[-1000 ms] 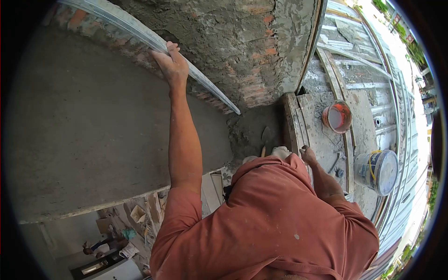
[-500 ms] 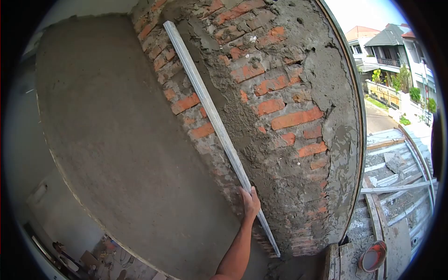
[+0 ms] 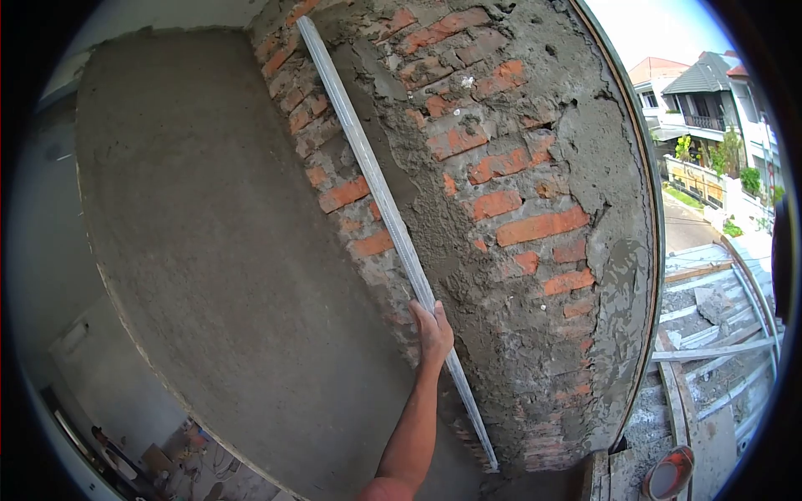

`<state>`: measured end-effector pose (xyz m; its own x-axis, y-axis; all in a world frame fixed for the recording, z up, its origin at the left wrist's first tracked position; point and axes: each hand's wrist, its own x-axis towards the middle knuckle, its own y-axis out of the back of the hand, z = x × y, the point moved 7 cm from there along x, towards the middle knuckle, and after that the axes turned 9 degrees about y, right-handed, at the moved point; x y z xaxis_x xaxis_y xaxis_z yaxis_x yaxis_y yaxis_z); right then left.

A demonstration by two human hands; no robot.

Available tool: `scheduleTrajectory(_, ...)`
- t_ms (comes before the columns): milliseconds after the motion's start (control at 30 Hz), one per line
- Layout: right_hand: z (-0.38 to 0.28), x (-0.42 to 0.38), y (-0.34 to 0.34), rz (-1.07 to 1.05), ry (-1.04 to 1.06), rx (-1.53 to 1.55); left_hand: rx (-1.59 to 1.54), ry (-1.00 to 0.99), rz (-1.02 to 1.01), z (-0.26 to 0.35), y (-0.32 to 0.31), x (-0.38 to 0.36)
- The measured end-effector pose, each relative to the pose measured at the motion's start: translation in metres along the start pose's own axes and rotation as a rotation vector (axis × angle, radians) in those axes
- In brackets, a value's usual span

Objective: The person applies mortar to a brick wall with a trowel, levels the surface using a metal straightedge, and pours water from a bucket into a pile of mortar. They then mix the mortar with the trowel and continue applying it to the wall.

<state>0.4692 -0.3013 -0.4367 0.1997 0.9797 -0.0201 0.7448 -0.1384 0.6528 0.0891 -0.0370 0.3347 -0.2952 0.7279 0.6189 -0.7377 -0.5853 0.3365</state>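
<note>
My left hand (image 3: 432,336) is closed round the lower part of a long, pale metal straightedge (image 3: 368,159). The bar runs on a slant from the upper left to the lower middle, along a band of rough mortar (image 3: 430,221) on the partly bare brick wall (image 3: 543,225). Its top end is high on the wall and its foot (image 3: 493,463) is close to the wall's base. My fingers behind the bar are partly hidden. No right hand shows.
Smooth grey plaster (image 3: 209,209) covers the wall face on the left. At the lower right, a bucket (image 3: 668,474) stands by planks (image 3: 675,392) and corrugated roofing sheets (image 3: 718,384). Houses (image 3: 702,100) are visible outside. Clutter (image 3: 196,459) lies on the floor at lower left.
My left hand and forearm appear higher and slightly further left, still gripping the straightedge. The bar's top end appears higher, and the wall has shifted a little right in view.
</note>
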Motion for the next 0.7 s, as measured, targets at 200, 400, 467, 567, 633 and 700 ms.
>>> scheduleTrajectory(200,-0.026,0.026,0.01,0.169,0.147,-0.046,0.124,0.069,0.001,0.024,0.008,0.022)
scheduleTrajectory(400,0.02,-0.048,0.021,-0.139,-0.305,0.22,0.125,-0.242,0.148,0.035,0.011,0.033)
scheduleTrajectory(467,-0.018,-0.053,0.048,-0.135,-0.222,0.257,0.213,-0.172,0.17,0.024,0.009,0.037)
scheduleTrajectory(567,-0.04,-0.062,0.073,-0.107,-0.327,0.284,0.166,-0.187,0.108,0.033,0.011,0.038)
scheduleTrajectory(633,-0.038,-0.071,0.077,-0.084,-0.344,0.392,0.146,-0.191,0.081,0.033,0.011,0.038)
scheduleTrajectory(700,-0.042,-0.08,0.087,-0.129,-0.395,0.317,0.248,-0.163,0.108,0.015,0.012,0.05)
